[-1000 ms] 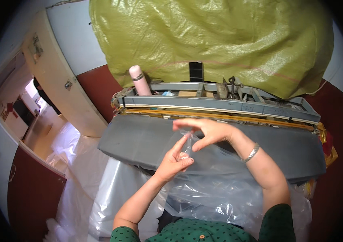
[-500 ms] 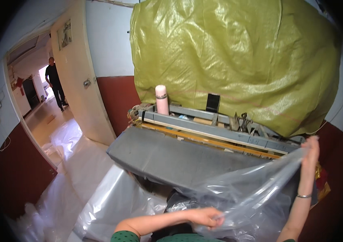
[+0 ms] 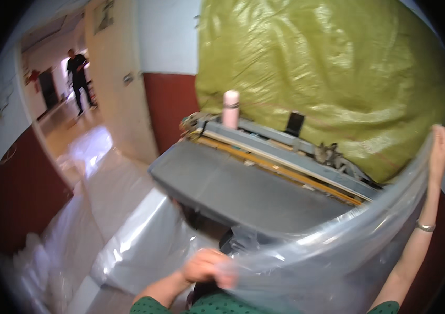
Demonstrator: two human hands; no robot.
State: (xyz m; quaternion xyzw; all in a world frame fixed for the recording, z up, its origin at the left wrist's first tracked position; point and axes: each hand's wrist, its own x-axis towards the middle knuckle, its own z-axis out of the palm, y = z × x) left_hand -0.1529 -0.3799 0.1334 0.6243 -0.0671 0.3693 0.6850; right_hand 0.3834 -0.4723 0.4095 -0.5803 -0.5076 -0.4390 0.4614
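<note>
A wide sheet of clear plastic film [image 3: 332,251] is stretched between my hands, sagging in folds in front of the machine. My right hand [image 3: 440,149], raised high at the far right, is closed on one end of it. Low in front of my body, my left hand [image 3: 209,268] grips the other end, its fingers a little blurred. Behind the film stands a long machine with a padded grey table [image 3: 243,180]; the film covers its right end. A metal bracelet [image 3: 425,226] circles my right wrist.
More clear film [image 3: 138,240] lies in heaps at the left, reaching toward the open door [image 3: 117,89]. A pink bottle [image 3: 231,110] and a dark phone [image 3: 295,124] rest along the machine's back. A yellow-green woven sheet [image 3: 327,68] hangs behind. Another person [image 3: 78,78] stands beyond the doorway.
My right hand has risen and moved right with the film, pulling it wider. My left hand has shifted left and slightly up. The whole view has turned, and the person beyond the doorway has changed pose.
</note>
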